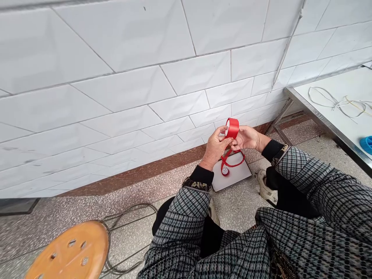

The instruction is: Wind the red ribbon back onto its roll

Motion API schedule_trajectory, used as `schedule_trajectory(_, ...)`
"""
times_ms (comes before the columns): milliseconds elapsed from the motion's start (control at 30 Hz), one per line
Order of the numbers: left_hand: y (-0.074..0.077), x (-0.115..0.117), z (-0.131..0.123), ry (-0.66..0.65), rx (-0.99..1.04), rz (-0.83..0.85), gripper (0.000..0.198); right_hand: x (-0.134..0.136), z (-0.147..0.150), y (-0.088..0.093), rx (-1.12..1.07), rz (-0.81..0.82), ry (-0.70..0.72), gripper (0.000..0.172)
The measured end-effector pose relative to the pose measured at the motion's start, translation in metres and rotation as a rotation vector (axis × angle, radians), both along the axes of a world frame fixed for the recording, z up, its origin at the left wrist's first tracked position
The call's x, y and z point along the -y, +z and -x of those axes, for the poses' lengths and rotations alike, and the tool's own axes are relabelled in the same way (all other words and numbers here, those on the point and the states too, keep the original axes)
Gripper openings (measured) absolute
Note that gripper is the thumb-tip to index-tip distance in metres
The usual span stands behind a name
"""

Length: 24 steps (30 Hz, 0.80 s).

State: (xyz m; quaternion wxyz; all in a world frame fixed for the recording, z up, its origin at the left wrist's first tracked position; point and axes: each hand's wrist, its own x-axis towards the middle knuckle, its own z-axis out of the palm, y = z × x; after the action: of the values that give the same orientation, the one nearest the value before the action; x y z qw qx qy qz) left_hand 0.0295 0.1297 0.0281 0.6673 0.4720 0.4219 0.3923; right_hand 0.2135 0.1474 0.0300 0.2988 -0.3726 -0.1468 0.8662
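A wide roll of red ribbon (233,127) with a white core is held up in front of me. My left hand (215,146) grips it from the left, fingers at the core and thumb across its lower edge. Close against its right side is my right hand (246,138), with curled fingers near the roll's lower edge; what they pinch is too small to make out. Below, a loop of red ribbon (238,165) hangs or lies over a white board (232,179) on the floor. A smaller red ribbon spool (225,171) is on that board.
An orange round stool (71,252) with metal legs stands at lower left. To the right is a metal-edged white table (331,112) bearing white cables (338,104) and a blue round object (366,144). A white tiled wall (145,89) rises ahead. My shoes flank the board.
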Motion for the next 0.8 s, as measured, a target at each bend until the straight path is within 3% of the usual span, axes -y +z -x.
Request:
schedule_trajectory(133, -0.005, 0.0, 0.005, -0.01, 0.136, 0.073, 0.062, 0.001, 0.004, 0.003, 0.196, -0.193, 0.049, 0.016)
schedule_trajectory(300, -0.004, 0.001, 0.011, -0.062, 0.202, 0.108, 0.063, -0.001, -0.001, 0.003, 0.575, -0.723, -0.147, 0.044)
schedule_trajectory(433, -0.005, 0.002, 0.007, -0.083, 0.177, 0.124, 0.065, -0.011, -0.011, -0.009, 0.835, -0.975, -0.141, 0.043)
schedule_trajectory(600, -0.01, 0.007, -0.006, 0.161, 0.183, 0.108, 0.049, -0.03, -0.024, -0.024, 1.043, -0.919, -0.289, 0.035)
schedule_trajectory(800, -0.007, 0.012, -0.009, 0.059, 0.203, 0.108, 0.043, -0.023, -0.016, -0.011, 0.691, -0.614, -0.297, 0.031)
